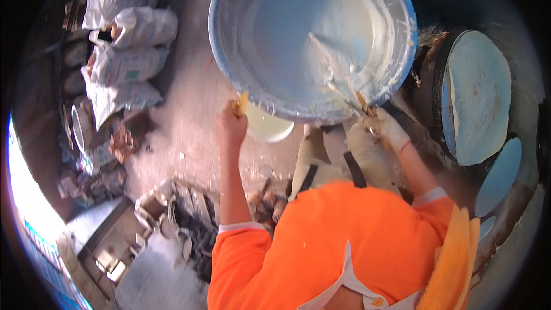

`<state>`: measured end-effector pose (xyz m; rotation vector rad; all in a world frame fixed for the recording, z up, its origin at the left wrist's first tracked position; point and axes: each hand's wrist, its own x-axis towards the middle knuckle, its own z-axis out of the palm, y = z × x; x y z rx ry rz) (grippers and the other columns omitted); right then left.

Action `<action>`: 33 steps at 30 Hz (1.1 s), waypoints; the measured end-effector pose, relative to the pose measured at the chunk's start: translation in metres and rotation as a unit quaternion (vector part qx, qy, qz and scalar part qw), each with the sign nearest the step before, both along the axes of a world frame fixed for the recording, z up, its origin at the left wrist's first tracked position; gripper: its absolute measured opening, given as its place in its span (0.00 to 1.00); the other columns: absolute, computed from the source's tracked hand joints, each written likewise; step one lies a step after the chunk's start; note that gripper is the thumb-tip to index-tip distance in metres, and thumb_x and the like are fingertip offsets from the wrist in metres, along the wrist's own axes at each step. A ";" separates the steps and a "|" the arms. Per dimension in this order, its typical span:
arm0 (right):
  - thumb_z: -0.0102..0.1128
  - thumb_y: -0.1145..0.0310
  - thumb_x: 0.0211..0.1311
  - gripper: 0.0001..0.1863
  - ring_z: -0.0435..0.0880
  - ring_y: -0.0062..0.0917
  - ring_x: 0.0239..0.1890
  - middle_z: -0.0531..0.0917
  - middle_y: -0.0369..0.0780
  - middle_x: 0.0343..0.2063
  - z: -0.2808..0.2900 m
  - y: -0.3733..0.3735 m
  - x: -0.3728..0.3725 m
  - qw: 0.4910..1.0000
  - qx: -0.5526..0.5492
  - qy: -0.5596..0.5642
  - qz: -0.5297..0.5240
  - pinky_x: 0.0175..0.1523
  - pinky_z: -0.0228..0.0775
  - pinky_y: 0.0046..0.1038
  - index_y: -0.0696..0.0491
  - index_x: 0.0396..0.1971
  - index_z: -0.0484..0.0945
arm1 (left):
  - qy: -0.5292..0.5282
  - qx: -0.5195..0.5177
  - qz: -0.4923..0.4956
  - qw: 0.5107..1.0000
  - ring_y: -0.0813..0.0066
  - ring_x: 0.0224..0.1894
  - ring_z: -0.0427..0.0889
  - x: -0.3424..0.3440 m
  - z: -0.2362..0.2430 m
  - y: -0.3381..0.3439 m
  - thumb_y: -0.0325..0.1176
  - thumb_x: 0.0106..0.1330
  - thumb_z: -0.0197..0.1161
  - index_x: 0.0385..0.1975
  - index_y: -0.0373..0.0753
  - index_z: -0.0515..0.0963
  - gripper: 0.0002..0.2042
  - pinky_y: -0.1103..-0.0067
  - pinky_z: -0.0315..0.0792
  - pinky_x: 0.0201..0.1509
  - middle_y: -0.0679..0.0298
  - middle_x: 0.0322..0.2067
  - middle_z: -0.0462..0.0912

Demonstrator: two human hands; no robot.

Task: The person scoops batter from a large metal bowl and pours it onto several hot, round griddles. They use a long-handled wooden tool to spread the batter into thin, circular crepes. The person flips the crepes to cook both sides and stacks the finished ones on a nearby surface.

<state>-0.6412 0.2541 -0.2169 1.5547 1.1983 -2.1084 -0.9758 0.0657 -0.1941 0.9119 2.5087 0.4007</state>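
orange shirt (344, 229) sits nearest; beyond it, the right hand (387, 129) grips a coated stick (333, 64) slanting over the near side of a blue tub (411, 40) into pale liquid (287, 37). the stick looks light, stiff, probably slippery where wet, best held at its outer end. the left hand (231, 119) clasps a yellow piece (244, 102) beside the tub.

Head-worn fisheye view, steeply down over the orange shirt (327, 241) and blue basin (229, 28).
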 end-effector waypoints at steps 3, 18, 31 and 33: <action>0.58 0.65 0.51 0.14 0.63 0.12 0.15 0.68 0.29 0.17 -0.011 -0.022 0.008 0.998 0.008 0.062 -0.005 0.16 0.55 0.17 0.52 0.38 0.72 | 0.099 -0.090 -0.121 0.984 0.52 0.30 0.77 0.012 -0.028 0.014 0.25 0.49 0.51 0.33 0.38 0.71 0.11 0.62 0.70 0.30 0.54 0.25 0.76; 0.59 0.61 0.49 0.12 0.68 0.17 0.13 0.71 0.33 0.13 -0.018 -0.025 -0.009 0.976 0.133 -0.059 0.163 0.17 0.61 0.23 0.55 0.26 0.73 | 0.096 -0.070 -0.186 0.975 0.55 0.37 0.73 0.043 -0.031 0.015 0.19 0.46 0.52 0.33 0.38 0.69 0.12 0.67 0.71 0.33 0.57 0.31 0.72; 0.59 0.65 0.49 0.09 0.65 0.15 0.12 0.69 0.30 0.13 -0.048 -0.027 0.012 0.993 0.047 -0.013 0.110 0.17 0.59 0.20 0.54 0.27 0.74 | -0.349 0.287 0.105 0.886 0.79 0.25 0.76 -0.103 -0.037 0.103 0.32 0.56 0.56 0.32 0.37 0.72 0.08 0.83 0.71 0.28 0.63 0.26 0.77; 0.60 0.65 0.50 0.08 0.63 0.14 0.11 0.68 0.30 0.12 -0.034 -0.021 0.000 0.988 0.061 -0.049 0.130 0.16 0.57 0.20 0.53 0.26 0.74 | -0.266 0.348 0.063 0.897 0.79 0.23 0.74 -0.153 -0.003 0.194 0.22 0.51 0.52 0.30 0.34 0.73 0.07 0.82 0.69 0.26 0.65 0.21 0.76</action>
